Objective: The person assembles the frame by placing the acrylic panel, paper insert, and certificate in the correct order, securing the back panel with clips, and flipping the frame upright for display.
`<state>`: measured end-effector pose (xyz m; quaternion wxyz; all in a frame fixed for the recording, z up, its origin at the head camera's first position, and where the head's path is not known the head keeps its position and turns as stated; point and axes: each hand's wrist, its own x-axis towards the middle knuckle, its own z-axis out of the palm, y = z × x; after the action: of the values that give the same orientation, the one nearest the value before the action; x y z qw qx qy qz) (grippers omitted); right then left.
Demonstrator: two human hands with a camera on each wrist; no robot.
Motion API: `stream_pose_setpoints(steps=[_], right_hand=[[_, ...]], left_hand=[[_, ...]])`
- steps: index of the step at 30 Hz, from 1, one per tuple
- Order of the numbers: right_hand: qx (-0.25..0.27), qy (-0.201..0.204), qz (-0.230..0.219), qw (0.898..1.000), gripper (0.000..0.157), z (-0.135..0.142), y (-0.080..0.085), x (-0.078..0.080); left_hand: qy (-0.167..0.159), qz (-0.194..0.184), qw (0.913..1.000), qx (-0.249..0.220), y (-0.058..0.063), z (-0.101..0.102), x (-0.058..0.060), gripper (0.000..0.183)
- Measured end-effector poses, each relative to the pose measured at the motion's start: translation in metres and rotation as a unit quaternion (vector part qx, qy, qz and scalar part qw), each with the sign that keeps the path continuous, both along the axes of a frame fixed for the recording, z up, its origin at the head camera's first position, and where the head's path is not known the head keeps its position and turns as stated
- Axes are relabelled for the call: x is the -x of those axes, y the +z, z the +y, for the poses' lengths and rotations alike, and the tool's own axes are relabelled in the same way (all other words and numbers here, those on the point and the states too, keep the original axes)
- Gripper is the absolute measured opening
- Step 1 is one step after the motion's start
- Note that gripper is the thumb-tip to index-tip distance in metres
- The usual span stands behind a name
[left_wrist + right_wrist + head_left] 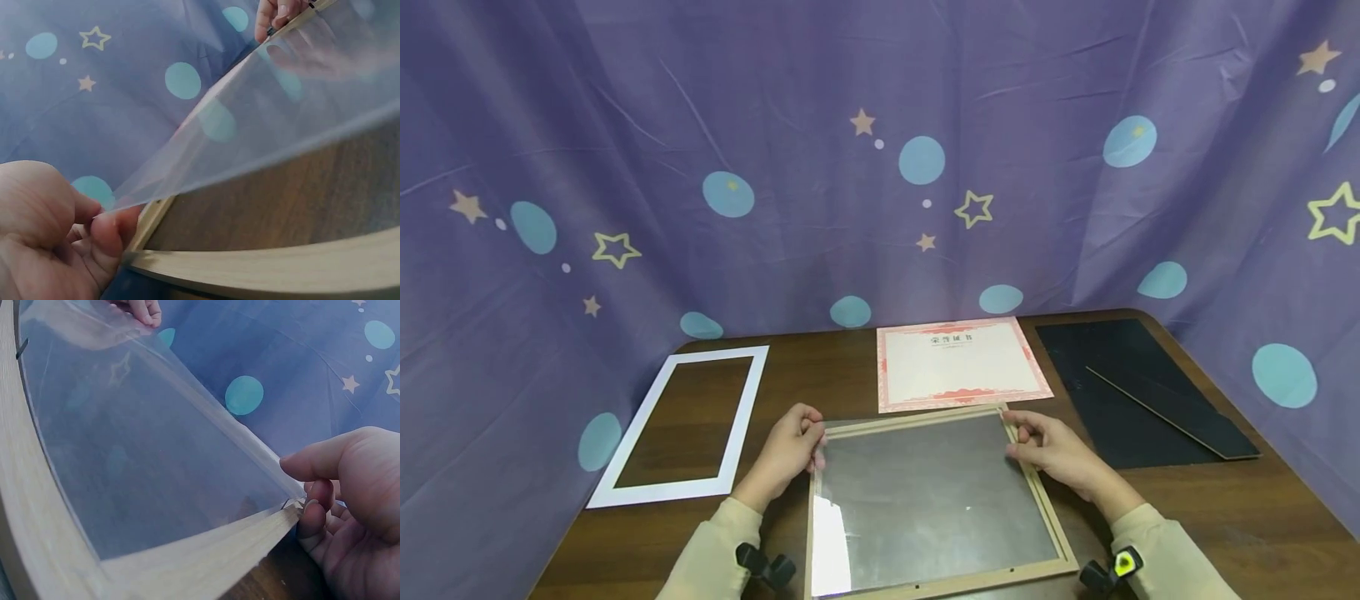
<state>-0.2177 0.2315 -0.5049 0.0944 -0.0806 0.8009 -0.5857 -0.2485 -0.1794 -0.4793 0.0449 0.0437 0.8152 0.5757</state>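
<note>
A wooden picture frame (1037, 573) lies on the table in front of me. Over its opening is a clear plastic sheet (932, 500), tilted, with its left side raised above the rim in the left wrist view. My left hand (784, 454) pinches the sheet's far left corner between thumb and fingers. At the frame's far right corner, my right hand (1060, 454) grips the wooden rim with curled fingers, close to the sheet's corner. Small dark metal tabs (22, 348) show on the frame's inner edge.
A white mat border (733, 442) lies at the left. Behind the frame is a certificate sheet (962, 375) with a red border. A black backing board (1112, 358) with a hinged stand (1180, 408) lies at the right. A purple curtain (805, 250) hangs behind the table.
</note>
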Motion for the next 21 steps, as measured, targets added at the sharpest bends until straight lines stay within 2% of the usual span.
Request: stream_pose_setpoints(steps=[2, 9, 21], right_hand=[[0.0, -0.002, -0.001, 1.0, 0.057, 0.0, 0.0, 0.0], [0.001, -0.001, -0.003, 1.0, 0.056, 0.0, 0.0, 0.0], [-0.001, 0.013, 0.002, 1.0, 0.057, 0.002, -0.001, 0.0]], left_hand=[[0.01, -0.009, 0.9998, -0.016, -0.004, -0.001, 0.001, 0.015], [0.027, -0.015, 0.9994, -0.017, -0.013, -0.001, 0.0, 0.013], [0.048, -0.001, 0.9988, 0.003, -0.013, 0.005, -0.004, 0.01]])
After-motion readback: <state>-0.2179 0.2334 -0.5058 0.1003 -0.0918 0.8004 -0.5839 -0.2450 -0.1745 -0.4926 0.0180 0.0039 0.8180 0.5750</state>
